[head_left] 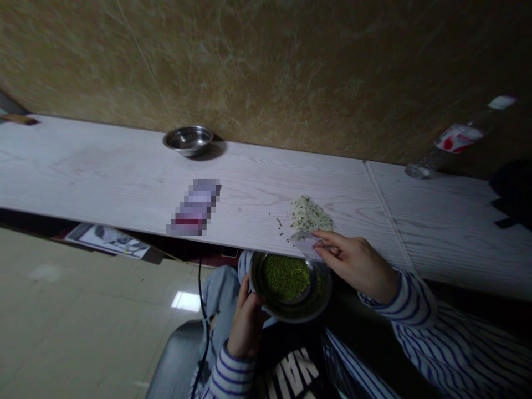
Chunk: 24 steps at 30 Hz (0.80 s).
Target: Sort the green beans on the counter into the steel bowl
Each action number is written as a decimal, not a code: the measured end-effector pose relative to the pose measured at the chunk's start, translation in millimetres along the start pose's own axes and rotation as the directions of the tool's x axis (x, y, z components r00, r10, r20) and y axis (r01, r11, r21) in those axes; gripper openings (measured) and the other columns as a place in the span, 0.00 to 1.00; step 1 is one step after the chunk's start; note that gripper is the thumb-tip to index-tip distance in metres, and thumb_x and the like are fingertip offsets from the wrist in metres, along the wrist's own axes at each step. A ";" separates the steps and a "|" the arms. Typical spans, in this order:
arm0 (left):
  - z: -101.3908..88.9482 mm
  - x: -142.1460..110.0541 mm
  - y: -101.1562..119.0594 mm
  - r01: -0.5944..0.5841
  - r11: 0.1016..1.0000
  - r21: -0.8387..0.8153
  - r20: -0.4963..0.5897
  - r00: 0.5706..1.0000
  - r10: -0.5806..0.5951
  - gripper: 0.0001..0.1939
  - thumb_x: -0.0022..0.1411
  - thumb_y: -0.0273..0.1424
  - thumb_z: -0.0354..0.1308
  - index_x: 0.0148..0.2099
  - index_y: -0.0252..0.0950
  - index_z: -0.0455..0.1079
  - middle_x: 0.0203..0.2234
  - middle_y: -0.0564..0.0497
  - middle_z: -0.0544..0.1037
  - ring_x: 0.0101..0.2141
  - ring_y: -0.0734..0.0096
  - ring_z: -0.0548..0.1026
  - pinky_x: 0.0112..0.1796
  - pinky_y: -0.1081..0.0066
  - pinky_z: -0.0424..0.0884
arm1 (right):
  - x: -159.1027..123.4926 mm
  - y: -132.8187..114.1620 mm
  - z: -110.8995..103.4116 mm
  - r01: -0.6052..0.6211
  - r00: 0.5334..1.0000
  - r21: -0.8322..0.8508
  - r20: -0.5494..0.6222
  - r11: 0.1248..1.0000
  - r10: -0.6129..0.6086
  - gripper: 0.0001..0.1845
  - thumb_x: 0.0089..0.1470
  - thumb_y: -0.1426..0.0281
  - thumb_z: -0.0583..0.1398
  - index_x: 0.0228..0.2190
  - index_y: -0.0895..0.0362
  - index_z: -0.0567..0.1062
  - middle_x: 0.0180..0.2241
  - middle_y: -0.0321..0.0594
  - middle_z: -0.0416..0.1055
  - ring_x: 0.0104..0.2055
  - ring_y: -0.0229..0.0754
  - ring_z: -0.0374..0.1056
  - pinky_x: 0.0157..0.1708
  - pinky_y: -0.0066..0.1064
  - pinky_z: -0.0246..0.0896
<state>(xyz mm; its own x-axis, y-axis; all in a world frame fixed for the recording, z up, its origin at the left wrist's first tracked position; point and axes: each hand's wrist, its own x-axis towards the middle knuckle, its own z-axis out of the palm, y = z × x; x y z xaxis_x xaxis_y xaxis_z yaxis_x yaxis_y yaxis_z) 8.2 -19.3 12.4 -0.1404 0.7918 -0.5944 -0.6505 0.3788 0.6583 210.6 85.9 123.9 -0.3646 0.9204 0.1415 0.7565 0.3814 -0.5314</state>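
Note:
My left hand (245, 324) grips the left side of a steel bowl (321, 296), held just below the table's front edge. Green beans (286, 277), which look like mung beans, lie in it. At the table edge above the bowl, my right hand (359, 263) pinches a thin clear plastic piece (305, 245); its exact kind is hard to make out. The plastic touches the near side of a pile of white grains mixed with green beans (310, 215). A few loose beans (280, 224) are scattered left of the pile.
A second steel bowl (189, 141) stands by the wall. A blurred-out phone-shaped object (195, 208) lies left of the pile. A plastic bottle (451, 141) leans at the right, near a dark item (515, 191). Papers (110, 241) show on a shelf beneath the tabletop.

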 end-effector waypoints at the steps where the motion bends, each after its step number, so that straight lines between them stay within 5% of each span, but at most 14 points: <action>1: 0.0 0.0 -0.2 -0.002 1.000 -0.003 0.000 1.000 0.002 0.42 0.49 0.30 0.60 0.68 0.44 0.63 0.44 0.46 0.80 0.36 0.59 0.75 0.34 0.64 0.74 | 0.3 0.1 0.1 -0.003 1.000 -0.008 0.001 1.000 0.003 0.19 0.59 0.75 0.61 0.50 0.56 0.82 0.38 0.42 0.85 0.36 0.44 0.83 0.36 0.31 0.80; 9: -0.4 1.0 -1.7 -0.005 0.999 -0.032 0.001 1.000 0.005 0.36 0.49 0.29 0.61 0.63 0.44 0.67 0.44 0.46 0.80 0.34 0.61 0.73 0.34 0.64 0.74 | 3.3 5.2 -4.3 -0.049 0.999 -0.048 -0.012 0.998 0.049 0.19 0.59 0.75 0.62 0.51 0.57 0.82 0.39 0.42 0.85 0.36 0.45 0.83 0.35 0.31 0.80; 16: -0.5 1.3 -1.6 -0.004 1.000 -0.008 -0.006 1.000 0.004 0.37 0.49 0.30 0.61 0.64 0.45 0.66 0.47 0.45 0.80 0.40 0.54 0.77 0.34 0.63 0.73 | 3.9 2.8 -3.3 -0.008 1.000 -0.037 0.005 0.999 0.008 0.18 0.59 0.75 0.62 0.49 0.54 0.82 0.40 0.40 0.85 0.35 0.43 0.83 0.34 0.30 0.80; 24: 2.8 -1.2 1.7 0.008 0.999 -0.047 -0.024 1.000 -0.009 0.37 0.48 0.28 0.61 0.63 0.43 0.67 0.44 0.48 0.80 0.34 0.64 0.74 0.34 0.66 0.74 | 5.2 -0.4 -0.9 0.019 0.999 -0.024 0.029 1.000 -0.018 0.18 0.59 0.76 0.62 0.50 0.56 0.82 0.41 0.41 0.85 0.37 0.44 0.83 0.38 0.31 0.80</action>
<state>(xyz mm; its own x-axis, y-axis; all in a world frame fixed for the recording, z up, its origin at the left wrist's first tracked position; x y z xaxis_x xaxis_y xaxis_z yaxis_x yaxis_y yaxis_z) 9.3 -18.3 15.5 -0.1527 0.7764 -0.6115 -0.6859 0.3622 0.6312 208.9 90.7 125.6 -0.3941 0.9103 0.1266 0.7624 0.4008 -0.5080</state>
